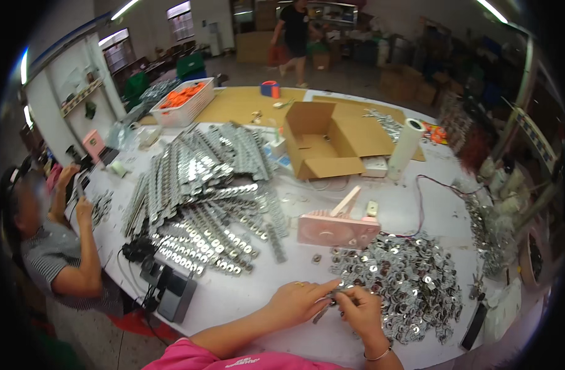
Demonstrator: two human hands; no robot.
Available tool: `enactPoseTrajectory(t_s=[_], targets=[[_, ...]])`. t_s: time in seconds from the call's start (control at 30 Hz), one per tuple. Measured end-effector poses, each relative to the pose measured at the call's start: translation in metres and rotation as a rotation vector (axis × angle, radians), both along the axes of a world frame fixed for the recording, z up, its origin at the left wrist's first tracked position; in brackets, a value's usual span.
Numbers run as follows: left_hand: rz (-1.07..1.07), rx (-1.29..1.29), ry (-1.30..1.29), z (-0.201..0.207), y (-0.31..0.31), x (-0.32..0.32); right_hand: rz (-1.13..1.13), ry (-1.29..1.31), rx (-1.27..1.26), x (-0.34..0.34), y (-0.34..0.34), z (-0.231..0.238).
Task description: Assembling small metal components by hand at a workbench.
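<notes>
My left hand (pixel 298 303) and my right hand (pixel 361 311) meet over the table's near side, fingertips pinched together. Between them is a small grey metal strip (pixel 321 314), mostly covered by the fingers, so its exact kind cannot be made out. Just right of my hands spreads a heap of small loose stamped metal pieces (pixel 412 287), silvery with round centres. To the left lie many long strips of joined metal pieces (pixel 202 176), stacked in layers. One loose piece (pixel 317 258) sits apart, beyond my hands.
A pink fan (pixel 338 230) stands beyond the heap, its cable running right. Behind it are an open cardboard box (pixel 325 142) and a white roll (pixel 406 148). A black device (pixel 176 296) with cables sits left. A co-worker (pixel 66 246) works at the left edge; another person (pixel 294 37) walks behind.
</notes>
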State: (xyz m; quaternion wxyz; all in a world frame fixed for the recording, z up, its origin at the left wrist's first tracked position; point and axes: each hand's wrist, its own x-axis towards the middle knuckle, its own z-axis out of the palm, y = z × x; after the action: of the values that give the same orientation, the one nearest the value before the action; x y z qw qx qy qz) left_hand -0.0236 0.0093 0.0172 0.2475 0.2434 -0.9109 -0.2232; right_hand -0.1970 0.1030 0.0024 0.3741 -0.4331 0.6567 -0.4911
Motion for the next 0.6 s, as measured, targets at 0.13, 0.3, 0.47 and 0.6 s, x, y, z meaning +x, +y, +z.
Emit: enactPoseTrajectory(t_s=[0.13,0.3,0.47,0.6], targets=[[0.025,0.098,-0.018,-0.002,0.005,-0.005,-0.039,-0.290,0.023,-0.007,-0.003,-0.001],[0.024,0.187,-0.155,-0.006,0.006,-0.010,-0.062,-0.027,0.002,-0.018,0.001,0.027],[0.017,0.400,-0.070,-0.004,-0.001,0.000,0.113,0.145,-0.052,-0.016,0.004,0.029],[-0.058,0.221,-0.092,0.004,-0.010,0.010,0.151,0.221,-0.087,-0.012,0.003,0.026]])
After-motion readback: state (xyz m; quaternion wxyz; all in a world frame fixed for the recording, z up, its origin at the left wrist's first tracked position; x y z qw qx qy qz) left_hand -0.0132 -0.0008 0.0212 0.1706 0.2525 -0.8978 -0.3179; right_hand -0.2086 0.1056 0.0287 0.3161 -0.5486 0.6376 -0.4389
